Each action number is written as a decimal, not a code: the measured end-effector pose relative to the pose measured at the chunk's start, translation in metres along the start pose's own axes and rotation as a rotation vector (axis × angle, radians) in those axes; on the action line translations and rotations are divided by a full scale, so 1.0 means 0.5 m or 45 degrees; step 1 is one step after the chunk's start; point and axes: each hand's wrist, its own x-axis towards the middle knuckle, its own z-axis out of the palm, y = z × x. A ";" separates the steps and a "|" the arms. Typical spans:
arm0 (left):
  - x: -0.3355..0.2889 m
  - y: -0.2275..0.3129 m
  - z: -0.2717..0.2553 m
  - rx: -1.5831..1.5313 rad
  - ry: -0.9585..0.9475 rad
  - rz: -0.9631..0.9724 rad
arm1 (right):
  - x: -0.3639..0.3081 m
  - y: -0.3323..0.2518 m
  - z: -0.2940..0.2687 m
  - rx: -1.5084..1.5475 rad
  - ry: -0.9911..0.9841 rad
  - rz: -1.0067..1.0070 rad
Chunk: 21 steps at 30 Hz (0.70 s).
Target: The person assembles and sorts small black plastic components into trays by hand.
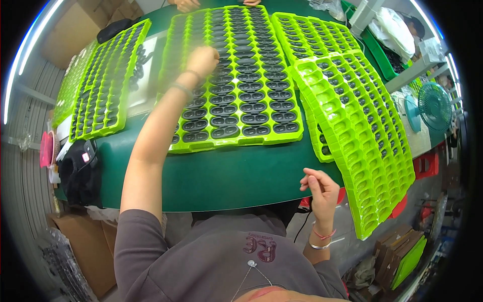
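My left hand (203, 61) is stretched out over the large green tray (236, 145) in the middle of the table. Its fingers are curled closed against the rows, and what they hold, if anything, is hidden. Black oval case pieces (224, 121), each with two small hollows, fill the nearer rows of that tray. Farther back, many pieces show a smooth dark top. At the table's front edge on the right, my right hand (324, 194) hovers with loosely bent, parted fingers and nothing seen in them. It is nearest the lower end of a partly filled green tray (347, 166).
Another green tray (113, 118) of black pieces lies left, by a white sheet (146, 83) with loose dark parts. The right tray overlaps others and overhangs the table edge. A black bag (80, 171) sits front left, a teal fan (433, 105) right. Another person's hands (187, 5) show opposite.
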 end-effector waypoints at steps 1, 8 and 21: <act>0.010 0.006 0.004 0.097 -0.008 0.080 | 0.001 -0.017 -0.012 -0.076 0.026 -0.053; 0.042 -0.050 0.054 0.212 0.093 0.137 | 0.066 -0.128 -0.132 -0.924 0.226 -0.357; -0.247 0.192 -0.042 -1.282 0.087 -0.196 | 0.433 0.087 -0.294 -1.843 -0.141 -0.900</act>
